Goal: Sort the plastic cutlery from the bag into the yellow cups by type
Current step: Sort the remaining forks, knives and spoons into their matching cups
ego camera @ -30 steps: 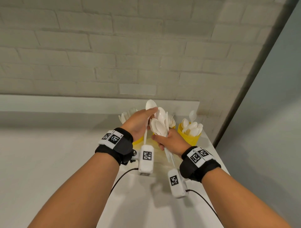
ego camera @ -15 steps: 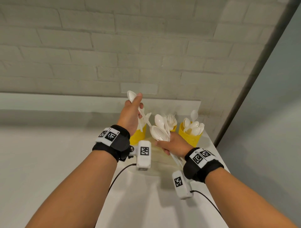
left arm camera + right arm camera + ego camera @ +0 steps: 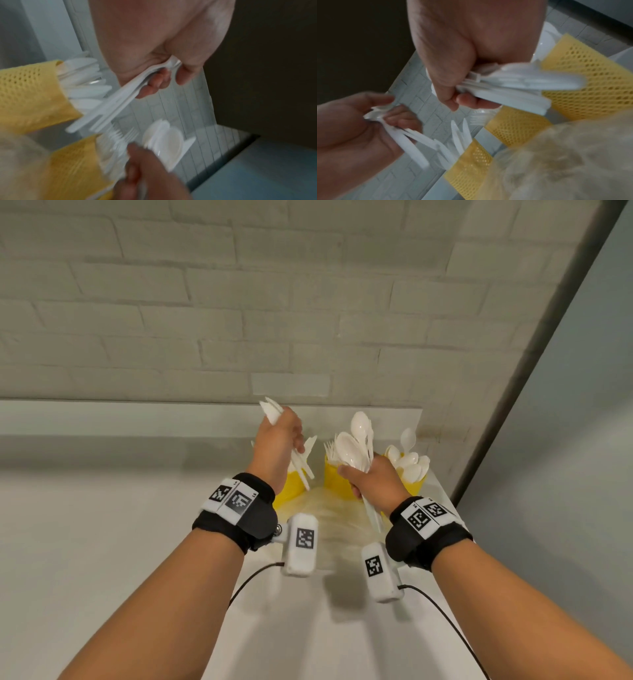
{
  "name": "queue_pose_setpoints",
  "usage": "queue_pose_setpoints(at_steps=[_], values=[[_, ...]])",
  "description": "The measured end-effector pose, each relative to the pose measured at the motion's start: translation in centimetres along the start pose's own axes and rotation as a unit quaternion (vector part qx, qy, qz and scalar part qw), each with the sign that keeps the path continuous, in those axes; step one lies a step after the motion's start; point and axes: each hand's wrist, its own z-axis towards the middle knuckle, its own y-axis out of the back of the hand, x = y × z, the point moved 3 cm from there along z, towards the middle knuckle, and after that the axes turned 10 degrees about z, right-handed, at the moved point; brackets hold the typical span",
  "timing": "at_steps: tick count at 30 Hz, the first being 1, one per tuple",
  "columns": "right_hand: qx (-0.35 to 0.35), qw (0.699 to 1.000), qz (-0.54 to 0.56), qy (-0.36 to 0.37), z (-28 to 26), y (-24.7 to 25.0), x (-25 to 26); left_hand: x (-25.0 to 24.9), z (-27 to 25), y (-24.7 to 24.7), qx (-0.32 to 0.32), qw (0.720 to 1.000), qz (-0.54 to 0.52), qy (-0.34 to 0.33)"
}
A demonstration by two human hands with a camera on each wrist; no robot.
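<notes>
Three yellow mesh cups stand in a row at the table's far end. The left cup [image 3: 291, 491] [image 3: 25, 94] holds knives, the middle cup [image 3: 335, 481] [image 3: 513, 125] forks, the right cup [image 3: 412, 484] spoons. My left hand [image 3: 279, 440] [image 3: 154, 54] grips a few white pieces of cutlery [image 3: 301, 463] [image 3: 109, 108] just above the left cup, handles angled down towards its mouth; their pointed upper ends look like knives. My right hand [image 3: 371, 479] [image 3: 462, 54] grips a bundle of white spoons [image 3: 352, 446] [image 3: 513, 83] upright before the middle cup.
A crumpled clear plastic bag [image 3: 329, 525] [image 3: 565, 155] lies on the white table [image 3: 308, 628] just in front of the cups. A brick wall [image 3: 308, 302] rises close behind them. The table's right edge runs near the right cup.
My left hand has drawn cutlery out of the right hand's bundle and carried it left, over the left cup. The right hand has kept its bundle, shifting slightly right.
</notes>
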Motion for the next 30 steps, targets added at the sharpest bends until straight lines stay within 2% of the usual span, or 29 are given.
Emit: queue_pose_setpoints(at_steps=[3, 5, 9, 15, 21, 26, 30], values=[[-0.012, 0.999, 0.009, 0.037, 0.1, -0.7, 1.3, 1.6, -1.5, -1.9, 0.097, 0.985, 0.144, 0.013], [-0.009, 0.998, -0.004, 0.054, 0.0, -1.3, 1.9, 2.7, -2.2, -3.1, 0.136, 0.975, 0.176, 0.012], [0.011, 0.998, -0.012, 0.063, -0.5, -1.7, 1.8, 3.2, -2.1, -3.3, 0.102, 0.981, 0.166, 0.02], [0.075, 0.994, 0.019, 0.077, -1.4, -1.9, 2.2, 2.6, -2.5, -2.6, 0.145, 0.977, 0.156, 0.024], [0.131, 0.986, 0.083, 0.055, -1.8, -2.7, 2.2, 2.7, -2.2, -1.6, 0.148, 0.975, 0.159, 0.036], [0.127, 0.982, 0.135, 0.025, -1.5, -3.0, 2.3, 2.8, -2.3, -1.0, 0.138, 0.986, 0.079, 0.058], [0.107, 0.981, 0.155, 0.036, -1.4, -3.1, 2.7, 2.6, -2.5, -1.0, 0.145, 0.987, 0.033, 0.059]])
